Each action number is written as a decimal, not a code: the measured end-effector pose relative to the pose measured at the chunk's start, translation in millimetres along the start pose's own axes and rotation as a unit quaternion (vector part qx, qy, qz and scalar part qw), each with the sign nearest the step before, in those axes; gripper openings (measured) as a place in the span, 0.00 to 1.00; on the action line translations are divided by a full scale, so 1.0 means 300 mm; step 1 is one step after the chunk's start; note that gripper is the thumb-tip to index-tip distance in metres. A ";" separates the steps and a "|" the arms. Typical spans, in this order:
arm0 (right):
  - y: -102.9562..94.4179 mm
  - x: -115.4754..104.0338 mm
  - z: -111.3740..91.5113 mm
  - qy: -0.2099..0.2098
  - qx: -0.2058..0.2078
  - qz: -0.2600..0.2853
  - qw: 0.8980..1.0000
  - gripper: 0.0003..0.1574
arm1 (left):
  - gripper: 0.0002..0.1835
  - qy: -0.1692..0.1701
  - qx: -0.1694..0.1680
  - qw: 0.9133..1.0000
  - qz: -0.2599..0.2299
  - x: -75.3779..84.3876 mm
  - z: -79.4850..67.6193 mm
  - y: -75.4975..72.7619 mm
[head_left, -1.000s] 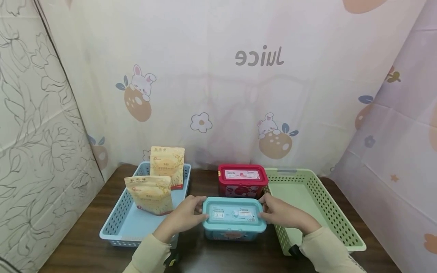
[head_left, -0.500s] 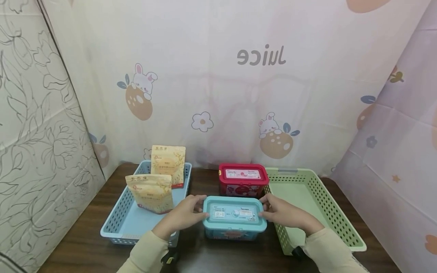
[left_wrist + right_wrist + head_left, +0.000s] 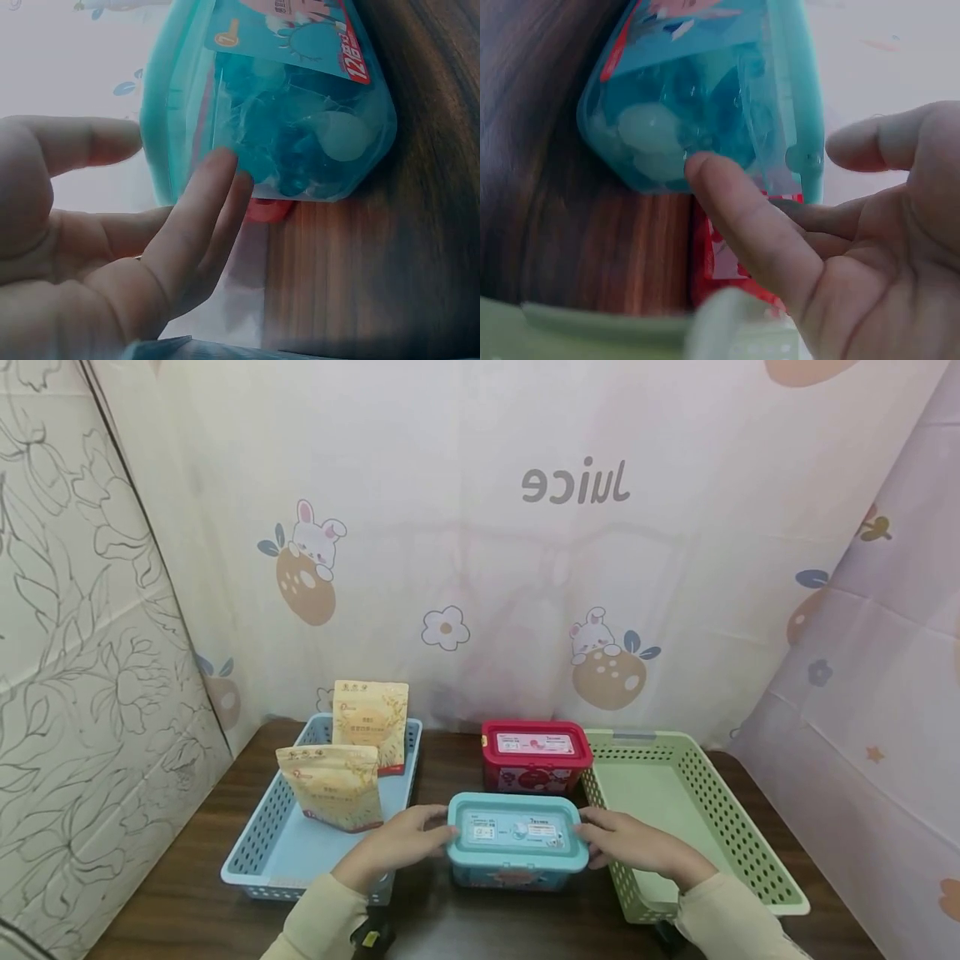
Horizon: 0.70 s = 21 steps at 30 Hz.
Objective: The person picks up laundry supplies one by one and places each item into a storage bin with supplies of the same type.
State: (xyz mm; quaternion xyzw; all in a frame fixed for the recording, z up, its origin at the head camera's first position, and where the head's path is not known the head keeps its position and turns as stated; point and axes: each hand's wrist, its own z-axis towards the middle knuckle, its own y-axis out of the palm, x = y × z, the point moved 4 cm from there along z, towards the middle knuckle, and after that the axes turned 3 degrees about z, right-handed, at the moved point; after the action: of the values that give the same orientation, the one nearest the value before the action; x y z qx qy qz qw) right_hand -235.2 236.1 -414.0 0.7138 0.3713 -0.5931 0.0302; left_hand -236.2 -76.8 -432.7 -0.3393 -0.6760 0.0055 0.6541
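Note:
A teal lidded plastic box stands on the table, between both hands. Through its translucent wall, blue and whitish soft capsules show in the left wrist view. At the box's left end is my left hand, its thumb against the lid rim and its fingers loosely extended beside the wall. My right hand is at the opposite end, fingers relaxed; in the right wrist view one fingertip reaches the wall and the thumb lies close to the lid edge. Neither hand curls round the box.
Directly behind stands a red lidded box. On the left, a blue basket holds two yellow pouches. A green basket sits on the right, close to the red box. A patterned curtain hangs behind the table.
The fingers of both hands have loosened and straightened at the box's ends. The right hand has shifted slightly outward. The teal box stays in about the same place.

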 end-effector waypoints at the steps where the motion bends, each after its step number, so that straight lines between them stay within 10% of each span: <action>1: 0.002 0.000 -0.002 0.001 -0.002 0.011 1.000 0.36 | 0.34 -0.002 0.000 1.000 -0.004 -0.001 -0.001 0.001; 21: 0.036 0.010 -0.004 -0.009 -0.006 0.119 0.993 0.35 | 0.33 -0.002 0.007 0.994 -0.105 0.005 -0.012 0.035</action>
State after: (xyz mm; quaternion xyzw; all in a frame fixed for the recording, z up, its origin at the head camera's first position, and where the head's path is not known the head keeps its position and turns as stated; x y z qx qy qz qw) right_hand -228.0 230.4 -420.4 0.7472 0.2870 -0.5896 0.1081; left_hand -228.1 -69.6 -435.7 -0.2619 -0.7088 -0.0576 0.6524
